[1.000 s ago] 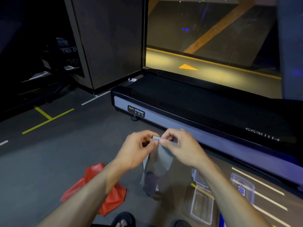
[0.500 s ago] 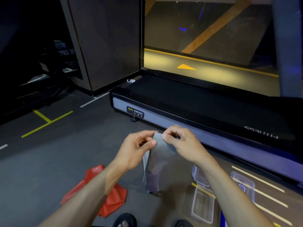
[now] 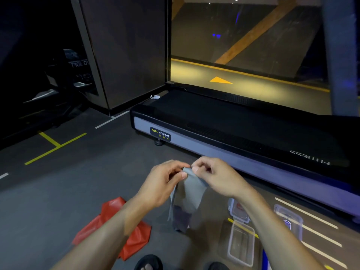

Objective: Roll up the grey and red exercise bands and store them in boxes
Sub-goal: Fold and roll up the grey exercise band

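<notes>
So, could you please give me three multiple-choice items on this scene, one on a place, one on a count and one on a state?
1. Where does the red band lie?
A. on the floor, left of the grey band
B. on the treadmill
C. in a box

2. How many hands grip the grey band?
A. none
B. one
C. two

3. What state is the open box in?
A. lidded
C. holding a rolled band
B. open and empty

Answers:
1 A: it lies crumpled on the floor, under the left forearm.
2 C: the left hand and the right hand both pinch its top edge, and the rest hangs down.
3 B: its inside shows bare, with no lid on it.
</notes>
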